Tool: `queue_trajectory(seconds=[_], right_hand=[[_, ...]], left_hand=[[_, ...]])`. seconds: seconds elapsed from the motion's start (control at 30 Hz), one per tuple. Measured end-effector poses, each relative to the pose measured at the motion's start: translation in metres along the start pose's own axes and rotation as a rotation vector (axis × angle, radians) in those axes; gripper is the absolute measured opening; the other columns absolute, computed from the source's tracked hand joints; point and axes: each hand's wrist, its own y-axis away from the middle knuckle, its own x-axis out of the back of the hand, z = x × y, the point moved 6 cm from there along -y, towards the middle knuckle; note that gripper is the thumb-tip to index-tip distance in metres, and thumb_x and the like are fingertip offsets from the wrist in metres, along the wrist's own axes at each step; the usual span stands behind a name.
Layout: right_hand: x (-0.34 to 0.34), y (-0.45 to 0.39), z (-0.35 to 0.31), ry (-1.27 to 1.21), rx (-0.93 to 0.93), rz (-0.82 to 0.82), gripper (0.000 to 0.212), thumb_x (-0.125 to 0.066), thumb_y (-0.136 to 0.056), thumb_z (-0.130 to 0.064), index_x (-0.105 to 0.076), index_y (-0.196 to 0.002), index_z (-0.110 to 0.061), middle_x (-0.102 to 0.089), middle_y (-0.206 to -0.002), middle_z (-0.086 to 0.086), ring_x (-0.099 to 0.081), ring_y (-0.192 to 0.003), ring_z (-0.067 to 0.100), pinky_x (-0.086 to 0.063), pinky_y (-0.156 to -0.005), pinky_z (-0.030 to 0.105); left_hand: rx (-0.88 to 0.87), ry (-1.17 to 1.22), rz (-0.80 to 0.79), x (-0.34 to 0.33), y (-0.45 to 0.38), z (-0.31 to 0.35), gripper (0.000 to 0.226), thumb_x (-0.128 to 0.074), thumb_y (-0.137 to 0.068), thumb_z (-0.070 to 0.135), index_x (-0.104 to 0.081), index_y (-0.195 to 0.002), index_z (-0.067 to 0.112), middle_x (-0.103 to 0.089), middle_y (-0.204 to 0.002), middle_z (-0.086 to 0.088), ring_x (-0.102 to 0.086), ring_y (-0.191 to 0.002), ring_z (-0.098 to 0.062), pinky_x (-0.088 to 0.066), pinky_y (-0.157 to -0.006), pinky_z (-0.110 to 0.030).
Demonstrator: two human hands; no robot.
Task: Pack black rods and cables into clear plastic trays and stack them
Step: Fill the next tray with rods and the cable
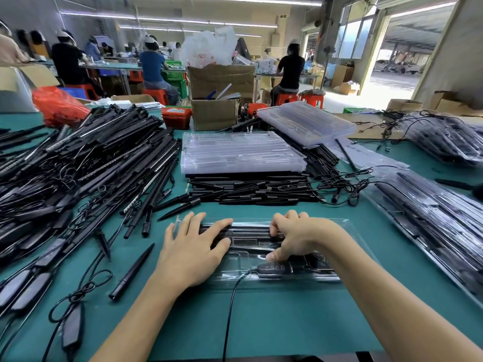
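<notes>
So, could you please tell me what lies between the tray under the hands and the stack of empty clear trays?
In the head view, a flat pile of black rods lies between them.

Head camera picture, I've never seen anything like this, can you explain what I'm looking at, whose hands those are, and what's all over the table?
There is no machine here. The single picture comes from a camera worn on a person's head, looking forward and down at their own bare hands. The left hand lies flat with straight fingers pressing on a clear plastic tray on the green table. The right hand has curled fingers pushing black rods into the tray's grooves. A black controller with its cable sits in the tray's near slot. To the left is a big heap of loose rods and cables; behind the tray, a stack of empty trays; to the right, filled trays.
</notes>
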Motion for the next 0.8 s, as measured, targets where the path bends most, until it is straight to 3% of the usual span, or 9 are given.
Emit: queue_trajectory(seconds=[0.23, 0.4, 0.47, 0.53, 0.6, 0.67, 0.73, 0.8], right_hand=[[-0.002, 0.000, -0.007, 0.049, -0.052, 0.065, 0.073, -0.071, -0.083, -0.058, -0.037, -0.134, -0.018, -0.036, -0.139, 0.009, -0.031, -0.131, 0.028, -0.037, -0.108, 0.045], [-0.003, 0.000, -0.008, 0.071, -0.069, 0.085, 0.079, -0.070, -0.082, -0.060, -0.035, -0.137, -0.014, -0.035, -0.142, 0.011, -0.030, -0.134, 0.030, -0.035, -0.111, 0.047], [-0.003, -0.001, -0.006, 0.042, -0.060, 0.085, 0.078, -0.071, -0.082, -0.060, -0.036, -0.136, -0.016, -0.036, -0.141, 0.009, -0.030, -0.133, 0.029, -0.036, -0.110, 0.046], [-0.003, -0.002, -0.003, 0.011, -0.050, 0.074, 0.077, -0.072, -0.081, -0.060, -0.037, -0.136, -0.019, -0.036, -0.139, 0.008, -0.030, -0.132, 0.028, -0.036, -0.108, 0.044], [-0.002, -0.002, -0.001, -0.005, -0.047, 0.063, 0.076, -0.072, -0.080, -0.060, -0.038, -0.136, -0.021, -0.036, -0.138, 0.006, -0.031, -0.131, 0.027, -0.036, -0.107, 0.044], [-0.002, -0.003, -0.001, -0.012, -0.045, 0.059, 0.076, -0.073, -0.080, -0.060, -0.039, -0.135, -0.022, -0.036, -0.138, 0.006, -0.031, -0.131, 0.027, -0.036, -0.107, 0.043], [-0.002, -0.004, -0.001, -0.013, -0.042, 0.056, 0.076, -0.073, -0.080, -0.060, -0.039, -0.136, -0.021, -0.037, -0.138, 0.006, -0.031, -0.130, 0.027, -0.036, -0.107, 0.044], [-0.002, -0.004, 0.000, -0.016, -0.043, 0.054, 0.077, -0.073, -0.080, -0.061, -0.039, -0.137, -0.022, -0.037, -0.138, 0.006, -0.031, -0.131, 0.028, -0.035, -0.108, 0.044]], left_hand=[[-0.011, -0.024, 0.023, 0.001, 0.002, 0.002, 0.052, -0.017, -0.097, 0.064, -0.006, -0.148, 0.062, -0.006, -0.167, 0.002, 0.009, -0.153, -0.015, 0.013, -0.121, -0.048], [-0.026, -0.002, 0.027, 0.003, 0.001, 0.003, 0.052, -0.020, -0.098, 0.063, -0.010, -0.149, 0.061, -0.007, -0.168, 0.000, 0.009, -0.154, -0.015, 0.012, -0.122, -0.047], [-0.032, 0.039, 0.033, 0.007, 0.004, 0.004, 0.053, -0.024, -0.097, 0.065, -0.017, -0.149, 0.058, -0.010, -0.167, -0.001, 0.007, -0.154, -0.015, 0.011, -0.122, -0.047], [-0.057, 0.090, 0.050, 0.016, 0.010, 0.010, 0.055, -0.031, -0.091, 0.073, -0.038, -0.141, 0.051, -0.026, -0.159, 0.002, -0.006, -0.151, -0.016, 0.000, -0.123, -0.045], [-0.126, 0.069, 0.123, 0.032, 0.023, 0.020, 0.060, -0.029, -0.077, 0.085, -0.054, -0.107, 0.039, -0.047, -0.124, 0.012, -0.035, -0.126, -0.012, -0.027, -0.111, -0.036], [-0.192, -0.008, 0.159, 0.049, 0.041, 0.033, 0.068, -0.025, -0.066, 0.091, -0.053, -0.076, 0.029, -0.052, -0.086, 0.017, -0.048, -0.088, -0.004, -0.039, -0.081, -0.025], [-0.160, -0.064, -0.002, 0.053, 0.057, 0.039, 0.079, -0.036, -0.056, 0.095, -0.056, -0.065, 0.020, -0.058, -0.062, 0.010, -0.053, -0.063, -0.001, -0.037, -0.058, -0.021], [-0.125, -0.124, -0.242, 0.048, 0.075, 0.045, 0.073, -0.051, -0.052, 0.090, -0.056, -0.064, 0.019, -0.058, -0.057, 0.007, -0.053, -0.056, -0.002, -0.035, -0.051, -0.022]])
